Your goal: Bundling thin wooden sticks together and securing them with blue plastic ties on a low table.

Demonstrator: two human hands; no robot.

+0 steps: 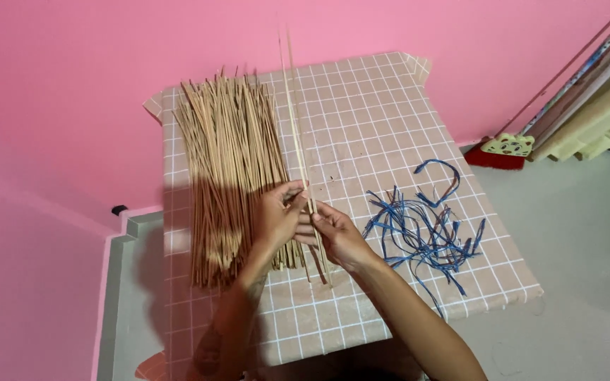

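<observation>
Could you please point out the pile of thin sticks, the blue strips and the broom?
pile of thin sticks (pixel 226 152), head view, middle of pile.
blue strips (pixel 423 233), head view, tangle's centre.
broom (pixel 492 158), head view, red bristles.

A heap of thin tan sticks (pixel 231 169) lies left on the pink grid-patterned tablecloth (pixel 368 120). A tangle of blue ribbon strips (pixel 425 226) lies right.

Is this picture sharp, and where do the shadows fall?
Head view: mostly sharp, with even, soft light and no glare; a dim shadow lies over the near left of the table and the near ends of the stick pile; the long sticks held by the left hand and right hand look thin and faint at their tips.
</observation>
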